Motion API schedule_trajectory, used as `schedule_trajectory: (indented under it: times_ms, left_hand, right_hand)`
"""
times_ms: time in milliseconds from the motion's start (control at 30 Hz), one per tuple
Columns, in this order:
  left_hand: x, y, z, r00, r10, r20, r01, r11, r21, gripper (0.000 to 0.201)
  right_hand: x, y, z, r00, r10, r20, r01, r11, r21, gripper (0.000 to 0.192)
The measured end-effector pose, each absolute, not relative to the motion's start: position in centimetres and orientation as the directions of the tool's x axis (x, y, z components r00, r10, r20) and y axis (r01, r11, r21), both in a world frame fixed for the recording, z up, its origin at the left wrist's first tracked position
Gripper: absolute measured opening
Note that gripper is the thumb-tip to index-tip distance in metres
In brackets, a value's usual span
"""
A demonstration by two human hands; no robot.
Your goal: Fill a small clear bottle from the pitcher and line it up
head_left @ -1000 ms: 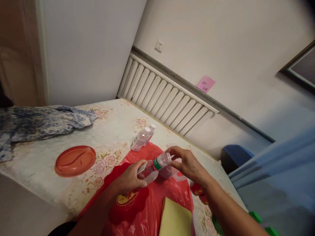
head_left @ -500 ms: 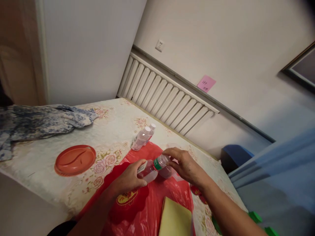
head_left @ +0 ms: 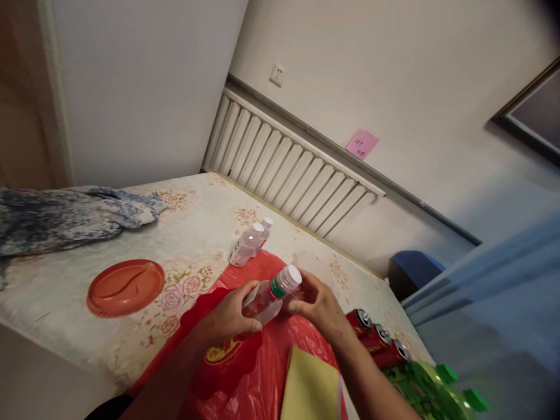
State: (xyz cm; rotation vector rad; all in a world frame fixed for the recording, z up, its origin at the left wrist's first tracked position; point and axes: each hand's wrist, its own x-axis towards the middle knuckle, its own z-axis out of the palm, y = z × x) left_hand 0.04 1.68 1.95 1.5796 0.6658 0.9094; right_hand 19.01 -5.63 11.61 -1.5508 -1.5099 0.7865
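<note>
My left hand (head_left: 238, 309) is wrapped round the body of a clear plastic bottle (head_left: 270, 300) with a green label and a white cap. The bottle tilts up to the right, its capped neck toward my right hand (head_left: 321, 306). That hand is curved beside the neck, thumb and fingers apart, with fingertips partly hidden behind the bottle. Something clear shows dimly between them; I cannot make it out. Beneath both hands lies a red plastic bag (head_left: 266, 379), with a scalloped dark red piece (head_left: 219, 373) bearing a yellow print.
Two capped clear bottles (head_left: 247, 245) stand beyond the bag. An orange-red oval lid (head_left: 126, 287) lies left on the flowered cloth. A yellow pad (head_left: 310, 388) is in front. Red cans (head_left: 380, 344) and green bottles (head_left: 433, 385) stand right. A radiator (head_left: 284, 163) runs behind.
My right hand has come off the bottle's top and dropped slightly right, uncovering the white cap. My left hand keeps its hold. Cans and green bottles show more at right.
</note>
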Motion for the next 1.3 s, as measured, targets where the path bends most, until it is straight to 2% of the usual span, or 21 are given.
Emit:
schedule_trajectory:
  times_ms: [100,200,333,467,600,700,833,967,1133,1200,1300]
  left_hand:
    - [0.3,1.8,1.5,0.664,0.711,0.229,-0.169,-0.155,0.973,0.065]
    - [0.7,2.1,0.5,0.694,0.685,0.223,-0.175,-0.140,0.975,0.067]
    - [1.4,2.5,-0.3,0.719,0.665,0.200,-0.137,-0.147,0.980,0.067]
    - [2.1,1.6,0.2,0.753,0.638,0.162,-0.083,-0.152,0.985,0.067]
    - [3.4,-0.3,0.4,0.741,0.654,0.149,0.008,-0.231,0.973,0.075]
    - [4.7,-2.2,0.6,0.757,0.638,0.141,0.022,-0.240,0.971,0.081]
    - [6.8,-5.0,2.1,0.846,0.528,0.078,0.020,-0.177,0.984,0.081]
    - [9.6,-7.7,4.0,0.919,0.390,0.047,0.045,-0.223,0.974,0.075]
    - [14.2,-10.8,5.1,0.933,0.358,0.035,0.085,-0.315,0.945,0.062]
    - [16.1,-12.0,5.0,0.932,0.359,0.046,0.074,-0.314,0.947,0.060]
    - [19.0,-13.3,4.6,0.924,0.379,0.042,0.085,-0.312,0.946,0.061]
  right_hand:
    - [17.4,-6.3,10.0,0.165,0.983,0.078,0.495,-0.014,-0.869,0.044]
    - [16.2,-6.7,9.2,0.216,0.974,0.076,0.471,-0.036,-0.881,0.037]
    - [15.9,-7.5,8.3,0.249,0.965,0.083,0.421,-0.031,-0.907,0.042]
    - [16.3,-9.1,7.4,0.320,0.941,0.110,0.443,-0.046,-0.895,0.048]
    - [17.2,-11.4,7.1,0.400,0.911,0.104,0.459,-0.101,-0.883,0.049]
    - [18.3,-13.7,7.7,0.418,0.898,0.136,0.463,-0.082,-0.883,0.049]
    - [20.5,-17.2,8.9,0.423,0.892,0.160,0.464,-0.061,-0.884,0.044]
    - [23.2,-20.7,9.4,0.460,0.871,0.170,0.479,-0.083,-0.874,0.045]
    - [26.7,-24.8,9.0,0.521,0.840,0.150,0.398,-0.083,-0.914,0.048]
    - [28.2,-26.4,8.2,0.546,0.824,0.151,0.330,-0.046,-0.943,0.056]
    - [31.3,-28.8,5.8,0.664,0.730,0.160,0.232,0.003,-0.973,0.064]
